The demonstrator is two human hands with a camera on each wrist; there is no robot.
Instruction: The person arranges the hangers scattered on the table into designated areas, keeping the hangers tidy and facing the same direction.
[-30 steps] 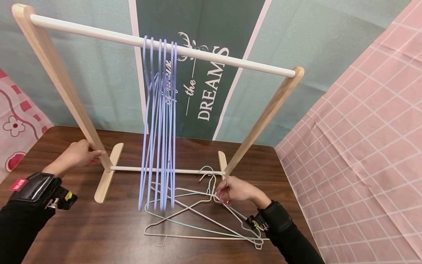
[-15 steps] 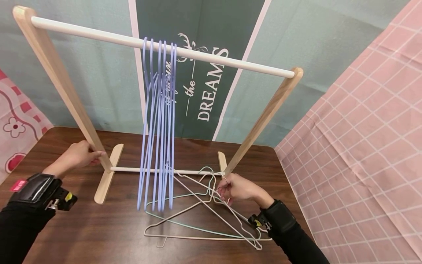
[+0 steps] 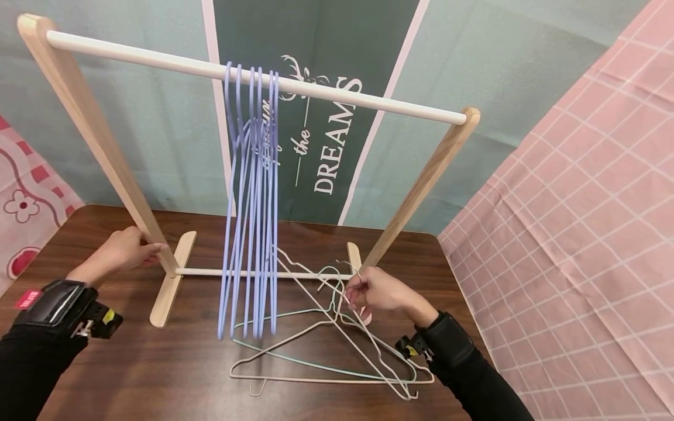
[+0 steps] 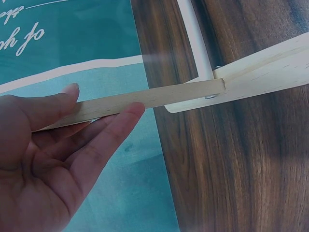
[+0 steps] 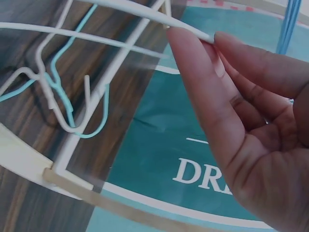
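Note:
In the head view my left hand [image 3: 126, 248] holds the lower part of the clothes rack's left wooden post [image 3: 100, 134], thumb on one side and fingers on the other. Toward the right, my right hand [image 3: 380, 290] pinches a white clothes hanger [image 5: 145, 12] near its hook, with the hanger tilted up off the table at its far left end. Beneath it lie another white hanger [image 3: 316, 380] and a mint green hanger [image 3: 310, 363], overlapping each other. Several blue-purple hangers [image 3: 231, 204] hang from the rack's white top rod [image 3: 358, 99], left of its middle.
The rack's right post [image 3: 421, 190] rises just behind my right hand. A white lower rod [image 3: 205, 272] joins the two wooden feet [image 3: 165, 301] on the brown table [image 3: 131, 374]. A printed cloth [image 3: 305, 175] backs the table, and a pink checked cloth [image 3: 579, 204] lines the right side.
My right hand has raised the white hanger, so its far left end has swung up and back, behind the blue-purple hangers. The left hand stays on the post.

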